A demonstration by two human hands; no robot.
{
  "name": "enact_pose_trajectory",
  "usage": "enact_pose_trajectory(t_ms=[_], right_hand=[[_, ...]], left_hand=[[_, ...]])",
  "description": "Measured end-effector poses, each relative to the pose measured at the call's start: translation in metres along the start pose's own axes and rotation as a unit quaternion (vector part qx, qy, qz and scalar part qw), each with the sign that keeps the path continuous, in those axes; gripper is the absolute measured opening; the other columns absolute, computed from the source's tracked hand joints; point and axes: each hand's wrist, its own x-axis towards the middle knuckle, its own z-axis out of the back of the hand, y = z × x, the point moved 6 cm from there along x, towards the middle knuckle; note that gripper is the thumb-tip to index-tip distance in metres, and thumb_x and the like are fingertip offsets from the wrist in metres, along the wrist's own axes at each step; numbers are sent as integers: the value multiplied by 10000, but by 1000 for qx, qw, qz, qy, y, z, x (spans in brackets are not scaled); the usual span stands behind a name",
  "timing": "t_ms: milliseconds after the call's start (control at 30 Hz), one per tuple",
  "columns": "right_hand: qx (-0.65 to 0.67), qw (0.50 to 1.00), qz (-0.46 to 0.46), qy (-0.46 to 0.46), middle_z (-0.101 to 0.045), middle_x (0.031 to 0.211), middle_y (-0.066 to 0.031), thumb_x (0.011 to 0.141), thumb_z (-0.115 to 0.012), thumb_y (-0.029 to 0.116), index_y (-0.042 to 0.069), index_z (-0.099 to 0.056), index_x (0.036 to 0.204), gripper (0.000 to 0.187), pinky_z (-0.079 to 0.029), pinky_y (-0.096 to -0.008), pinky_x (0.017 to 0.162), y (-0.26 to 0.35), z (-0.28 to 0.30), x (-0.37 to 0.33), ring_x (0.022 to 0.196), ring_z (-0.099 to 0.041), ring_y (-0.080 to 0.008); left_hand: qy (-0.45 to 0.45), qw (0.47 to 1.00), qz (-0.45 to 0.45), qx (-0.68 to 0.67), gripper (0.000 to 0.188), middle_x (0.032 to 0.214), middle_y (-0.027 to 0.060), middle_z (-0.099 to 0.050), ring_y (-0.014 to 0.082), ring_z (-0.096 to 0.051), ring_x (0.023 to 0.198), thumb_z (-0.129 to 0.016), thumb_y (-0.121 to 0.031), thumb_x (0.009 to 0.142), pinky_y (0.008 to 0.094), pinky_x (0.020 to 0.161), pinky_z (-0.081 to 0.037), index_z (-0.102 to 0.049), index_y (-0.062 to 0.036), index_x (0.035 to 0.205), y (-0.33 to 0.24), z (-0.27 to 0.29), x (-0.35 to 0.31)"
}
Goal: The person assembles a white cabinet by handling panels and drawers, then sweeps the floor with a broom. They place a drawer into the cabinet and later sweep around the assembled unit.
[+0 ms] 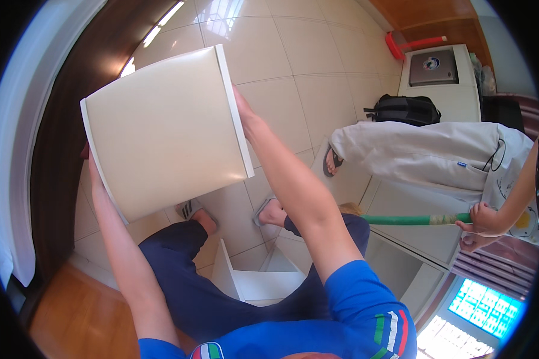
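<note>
I hold up a cream box-like piece of furniture with white edge strips, tilted, above the tiled floor. It may be a drawer or small cabinet; its far side is hidden. My left hand grips its left edge, largely hidden behind it. On the opposite edge my right hand is closed round the side, its fingers out of sight. Between my legs, a white open-framed furniture piece rests low down, partly covered by my dark trousers.
At right another person in light trousers holds a green-handled broom. A black backpack lies beside a white cabinet bearing a laptop. A red dustpan is behind. Dark wood panelling borders the left.
</note>
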Motion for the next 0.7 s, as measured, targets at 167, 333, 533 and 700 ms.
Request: enact_pose_trajectory(t_ms=[167, 333, 533, 700], right_hand=[[13, 999, -38, -27, -625, 1332, -164, 1031, -293, 685, 54, -510, 1468, 798, -544, -378, 964, -10, -9, 5, 1184, -628, -236], [-8, 992, -104, -72, -501, 1482, -233, 993, -349, 711, 9, -419, 1519, 880, -408, -411, 1107, -35, 1, 44, 1368, -495, -314], [-37, 977, -134, -161, -553, 1458, -167, 1016, -403, 641, 55, -462, 1517, 773, -391, -377, 1106, -39, 12, 55, 1327, -524, -292], [-160, 966, -111, -169, -581, 1451, -193, 1021, -487, 546, 56, -522, 1476, 670, -400, -355, 1117, -9, 51, 3, 1363, -537, -296]], left_hand=[[-8, 996, -22, 83, 382, 1155, 86, -689, 184, -688, 990, -567, -357, 1037, 317, 772, -586, -629, -66, 1277, 1, 36, 7], [-6, 985, -27, 170, 403, 1184, 86, -679, 195, -679, 1025, -524, -373, 1056, 328, 809, -579, -616, -64, 1296, 2, 85, 32], [-51, 984, -12, 167, 444, 1251, 91, -654, 212, -658, 1090, -479, -399, 1075, 352, 881, -563, -579, -64, 1348, 9, 87, 34], [-85, 988, 43, 122, 479, 1306, 95, -633, 226, -640, 1145, -441, -421, 1090, 372, 942, -550, -547, -64, 1391, 17, 44, 19]])
